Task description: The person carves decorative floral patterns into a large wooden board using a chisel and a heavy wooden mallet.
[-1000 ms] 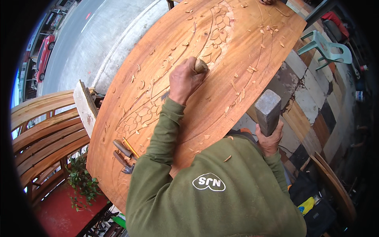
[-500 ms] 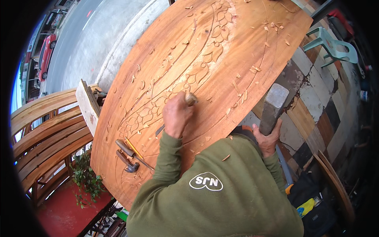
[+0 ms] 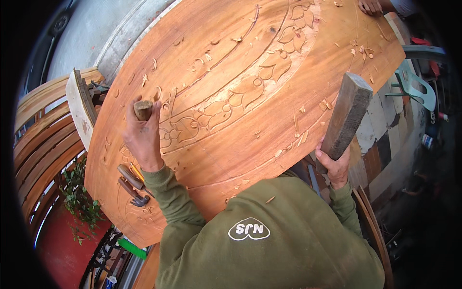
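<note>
Board of reddish-brown wood, big & w/ curved edge, fills the middle of the frame and reaches the top. Carved band of flowers & leaves runs on it from upper centre toward left of centre.

Your left hand is at left of centre, over the board; its fingers & thumb are wrapped round a brown wooden tool handle w/ blunt, rounded end. This end points up to the cam; the lower part is hidden by your hand, so I cannot tell if it touches the wood.

Your right hand, right of centre near the board's edge, is clasped round the lower end of a long grey-brown rectangular block. It is tilted, w/ upper end toward upper right; its material I cannot tell for sure.

On the board, lower left, you have a hammer w/ brown handle & dark head, next to it a second brown-handled tool and a yellow pencil. Pale curled wood shavings are scattered over the board.

Upper right, another person's hand is at the board's edge. Pale green plastic chair is at the right side, green leafy plant at lower left.
</note>
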{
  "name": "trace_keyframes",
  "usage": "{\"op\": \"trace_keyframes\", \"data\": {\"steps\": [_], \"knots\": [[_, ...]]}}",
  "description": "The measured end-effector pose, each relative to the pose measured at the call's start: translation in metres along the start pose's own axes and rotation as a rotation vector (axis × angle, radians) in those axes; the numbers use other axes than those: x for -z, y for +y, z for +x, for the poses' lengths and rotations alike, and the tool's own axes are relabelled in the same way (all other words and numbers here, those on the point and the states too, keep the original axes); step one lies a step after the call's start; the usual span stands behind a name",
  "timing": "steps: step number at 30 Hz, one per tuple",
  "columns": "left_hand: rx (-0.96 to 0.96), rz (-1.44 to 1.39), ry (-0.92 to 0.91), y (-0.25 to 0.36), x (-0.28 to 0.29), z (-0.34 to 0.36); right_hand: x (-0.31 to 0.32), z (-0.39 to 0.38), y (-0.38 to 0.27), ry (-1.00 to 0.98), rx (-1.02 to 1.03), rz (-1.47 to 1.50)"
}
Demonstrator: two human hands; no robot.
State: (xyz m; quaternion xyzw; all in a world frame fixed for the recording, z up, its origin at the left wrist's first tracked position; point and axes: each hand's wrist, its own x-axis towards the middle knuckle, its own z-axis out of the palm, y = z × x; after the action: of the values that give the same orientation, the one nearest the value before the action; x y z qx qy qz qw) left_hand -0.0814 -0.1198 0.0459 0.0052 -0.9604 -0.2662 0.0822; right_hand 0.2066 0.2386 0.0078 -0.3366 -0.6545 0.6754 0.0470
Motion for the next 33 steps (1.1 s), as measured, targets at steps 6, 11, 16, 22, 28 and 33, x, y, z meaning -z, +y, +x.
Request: {"op": "trace_keyframes", "data": {"steps": [6,11,16,22,28,33], "knots": [[0.171,-0.837,-0.137,0.044,-0.021,-0.01,0.003,0.013,-0.015,-0.129,0.13,0.102],[-0.02,-1.107,0.037,0.096,-0.055,-0.015,0.024,0.028,-0.033,-0.186,0.27,-0.139],[0.198,-1.301,0.049,0.118,-0.1,-0.002,0.049,0.048,-0.025,-0.237,0.336,-0.195],[0.17,-1.319,0.129,0.118,-0.128,0.013,0.062,0.065,-0.041,-0.277,0.355,-0.143],[0.155,-1.291,0.143,0.12,-0.132,0.016,0.039,0.098,-0.095,-0.199,0.456,-0.234],[0.045,-1.345,0.193,0.129,-0.134,0.009,-0.014,0.159,-0.16,-0.219,0.648,-0.262]]}}
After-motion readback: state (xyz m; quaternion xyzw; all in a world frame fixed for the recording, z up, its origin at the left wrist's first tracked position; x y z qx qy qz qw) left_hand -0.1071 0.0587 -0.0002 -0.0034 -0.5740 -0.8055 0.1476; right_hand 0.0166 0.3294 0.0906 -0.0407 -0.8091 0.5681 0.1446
